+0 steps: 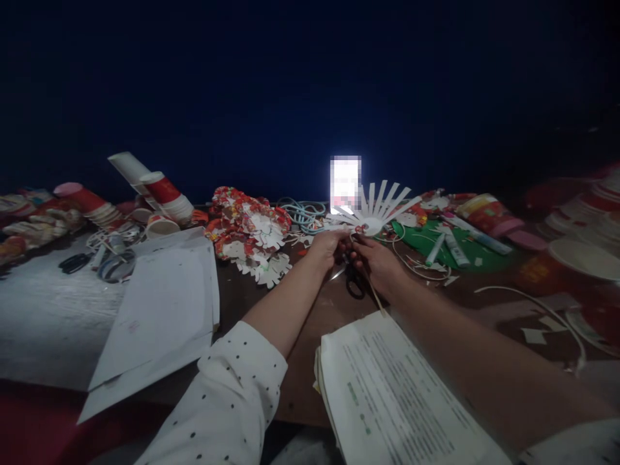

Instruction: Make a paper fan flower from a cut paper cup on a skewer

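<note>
A white paper cup cut into strips, its strips fanned out, is held up at the middle of the table. My left hand is closed at its near left edge, fingertips meeting those of the other hand. My right hand is closed round a thin stick that slants down toward me. A small red piece shows just above the fingertips; what it is I cannot tell. Below the hands are scissors with black handles, partly hidden by the fingers.
Stacked paper cups stand at the left, near white sheets and a tape roll. Red and white cut paper pieces lie behind. A lit screen stands at the back. Markers rest on green paper. A printed booklet is in front.
</note>
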`<state>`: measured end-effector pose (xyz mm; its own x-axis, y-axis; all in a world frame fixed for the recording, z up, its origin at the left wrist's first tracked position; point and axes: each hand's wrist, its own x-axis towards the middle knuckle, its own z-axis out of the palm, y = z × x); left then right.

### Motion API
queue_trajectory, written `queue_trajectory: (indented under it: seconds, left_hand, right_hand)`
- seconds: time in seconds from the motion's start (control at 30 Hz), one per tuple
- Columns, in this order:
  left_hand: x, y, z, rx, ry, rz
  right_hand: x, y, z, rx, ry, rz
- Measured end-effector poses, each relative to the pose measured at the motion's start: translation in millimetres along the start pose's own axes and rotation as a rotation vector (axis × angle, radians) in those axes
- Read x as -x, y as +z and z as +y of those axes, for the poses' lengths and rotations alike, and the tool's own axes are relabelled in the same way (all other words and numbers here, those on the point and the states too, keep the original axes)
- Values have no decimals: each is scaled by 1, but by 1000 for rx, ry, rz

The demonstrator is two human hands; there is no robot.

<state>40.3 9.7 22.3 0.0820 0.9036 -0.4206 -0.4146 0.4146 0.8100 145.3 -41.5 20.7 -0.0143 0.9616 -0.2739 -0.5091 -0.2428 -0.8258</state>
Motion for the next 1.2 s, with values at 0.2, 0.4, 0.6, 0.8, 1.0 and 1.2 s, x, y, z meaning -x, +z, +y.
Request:
queue_trajectory:
  seconds: [0.2, 0.4, 0.6, 0.8, 1.0, 1.2]
  left_hand:
    - [-7, -4, -3, 8, -12, -8]
    - [2, 0, 3, 7, -50, 7]
    - [7, 2, 6, 26, -86, 30]
    - [9, -3, 9, 80, -119, -44]
    - [1, -9, 10, 167, -150, -117]
    - [-1, -13, 11, 216, -198, -160]
  right_hand:
    - [-1, -1, 1, -1, 12, -20]
    - [-2, -2, 1, 13, 10, -18]
    - [-2, -5, 1, 31, 14, -46]
    - [-4, -7, 2, 36, 17, -51]
    - [-6, -8, 1, 32, 7, -109]
    - [-3, -6, 0, 37, -13, -125]
